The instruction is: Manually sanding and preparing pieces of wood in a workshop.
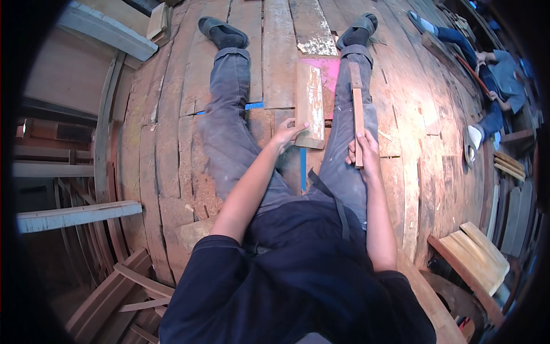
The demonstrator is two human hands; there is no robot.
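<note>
Between my legs stands or lies a long wooden block (309, 103), its upper face streaked with pale, worn paint. My left hand (291, 133) grips it at the near left edge, with fingers bent against its side. My right hand (365, 151) is closed around the near end of a slim wooden stick (358, 112). A thicker, darker block forms the stick's far end, over my right shin. The stick and the long block are apart. Under the long block, a pink sheet (327, 74) shows on the plank floor.
My outstretched legs (232, 109) flank the work on a plank floor (172, 143) strewn with sawdust and chips. Timber beams (80, 215) jut in at the left. Another person (498, 80) sits at the far right holding a red-brown bar. Cut boards (472, 258) lie at the near right.
</note>
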